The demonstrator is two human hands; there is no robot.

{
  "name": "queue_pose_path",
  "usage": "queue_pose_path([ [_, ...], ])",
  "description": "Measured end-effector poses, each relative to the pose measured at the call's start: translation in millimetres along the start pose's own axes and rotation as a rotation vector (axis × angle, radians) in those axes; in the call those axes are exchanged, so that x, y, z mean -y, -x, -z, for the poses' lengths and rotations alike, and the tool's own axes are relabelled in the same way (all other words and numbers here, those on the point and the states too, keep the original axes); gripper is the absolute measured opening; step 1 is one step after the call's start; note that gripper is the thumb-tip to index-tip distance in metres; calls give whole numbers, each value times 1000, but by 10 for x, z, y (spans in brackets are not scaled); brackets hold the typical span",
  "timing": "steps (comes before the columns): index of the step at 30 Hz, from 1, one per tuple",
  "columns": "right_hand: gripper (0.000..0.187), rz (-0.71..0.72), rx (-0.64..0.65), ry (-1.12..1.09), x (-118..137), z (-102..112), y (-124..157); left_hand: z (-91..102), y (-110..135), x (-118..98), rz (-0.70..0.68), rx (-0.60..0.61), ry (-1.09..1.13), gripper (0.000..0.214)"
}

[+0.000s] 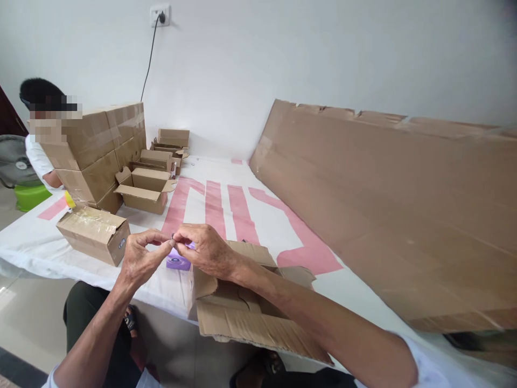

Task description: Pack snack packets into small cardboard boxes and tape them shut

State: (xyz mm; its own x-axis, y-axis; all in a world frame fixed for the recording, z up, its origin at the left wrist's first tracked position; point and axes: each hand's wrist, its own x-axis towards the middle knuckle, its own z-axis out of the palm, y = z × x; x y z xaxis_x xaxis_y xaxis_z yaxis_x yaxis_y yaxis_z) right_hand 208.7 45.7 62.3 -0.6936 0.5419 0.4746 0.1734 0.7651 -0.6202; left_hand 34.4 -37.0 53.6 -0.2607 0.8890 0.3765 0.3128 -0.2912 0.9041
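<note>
My left hand and my right hand meet above the front of the table, fingertips touching. Both are closed in a pinch around a small dark thing, too tiny to name. Just below and behind the fingers stands a small purple box, partly covered by my right hand. Under my right forearm lies an open cardboard box with its flaps spread; the arm hides part of its inside. To the left of my left hand is a closed, taped cardboard box.
Stacked taped cartons stand at the left, beside several open small boxes. A large cardboard sheet leans along the right side. The table has a white cover with pink marks. Another person sits behind the stack.
</note>
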Motion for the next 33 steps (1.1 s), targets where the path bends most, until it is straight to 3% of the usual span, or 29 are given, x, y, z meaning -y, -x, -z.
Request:
queue_pose_path([
  [12,17,-9,-45,55,56,-4,-9,16,-9,6,-41,23,-31,18],
  [20,15,-38,-42,-13,39,-7,3,21,-15,-13,-46,69,-57,20],
  [28,14,-108,-18,-79,68,-4,0,14,-28,11,-16,38,-83,18],
  [33,14,-177,10,-228,118,24,-9,43,-46,50,37,72,35,26],
])
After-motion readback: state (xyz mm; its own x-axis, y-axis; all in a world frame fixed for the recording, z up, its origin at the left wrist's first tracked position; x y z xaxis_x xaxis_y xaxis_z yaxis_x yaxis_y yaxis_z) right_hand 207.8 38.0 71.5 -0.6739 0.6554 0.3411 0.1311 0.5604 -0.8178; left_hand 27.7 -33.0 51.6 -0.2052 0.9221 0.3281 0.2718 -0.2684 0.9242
